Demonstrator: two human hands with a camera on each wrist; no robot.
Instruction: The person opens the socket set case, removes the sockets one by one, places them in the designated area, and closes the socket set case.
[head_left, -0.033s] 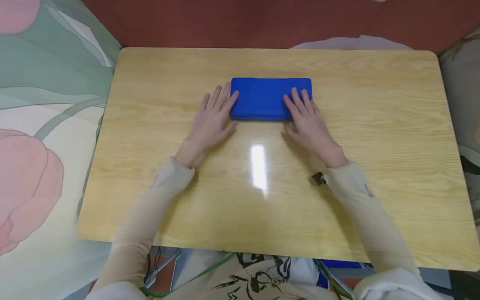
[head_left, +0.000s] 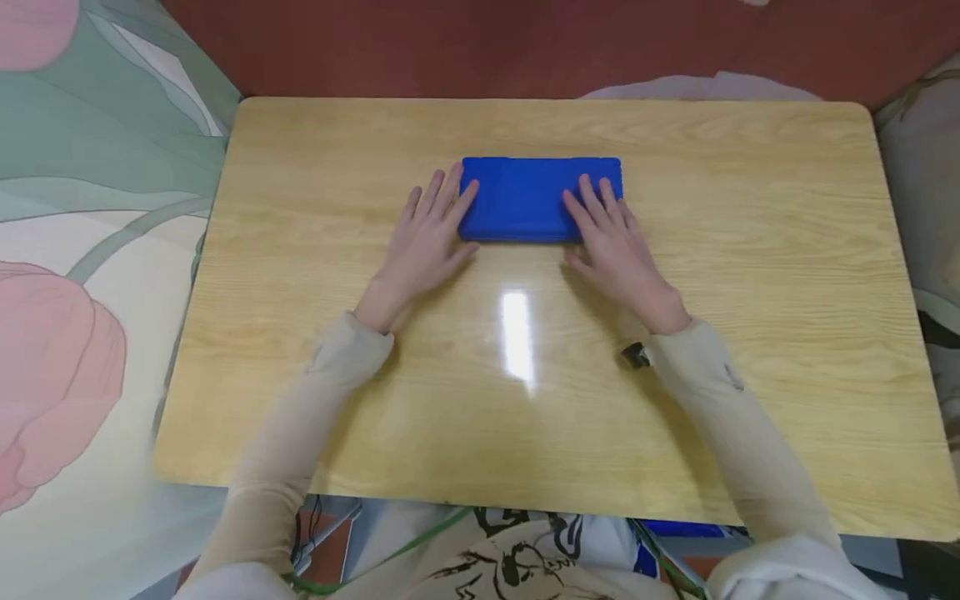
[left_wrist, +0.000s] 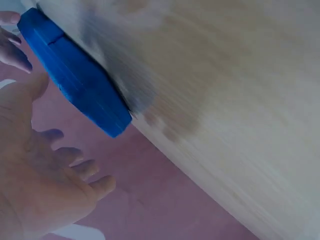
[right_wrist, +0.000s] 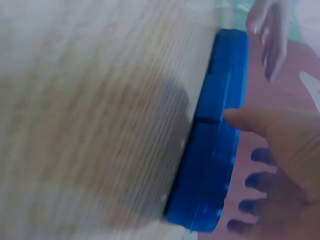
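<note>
A flat blue plastic case [head_left: 522, 198] lies closed on the wooden table, its long side facing the person. My left hand [head_left: 422, 240] is at the case's left end with fingers spread and straight, the index fingertip overlapping the corner in the head view. Over the right part of the lid reach the straight fingers of my right hand [head_left: 618, 247]. In the right wrist view the thumb overlaps the front side of the case [right_wrist: 212, 145], close to a seam. From the left wrist view, the left palm [left_wrist: 40, 175] faces the camera, beside the case's edge.
The light wooden table [head_left: 420, 417] has rounded corners and a bright light reflection near its middle. A reddish-brown surface [head_left: 450, 50] lies beyond the far edge, and flower-patterned fabric [head_left: 67, 350] is on the left. A small black device [head_left: 636, 356] sits at the right cuff.
</note>
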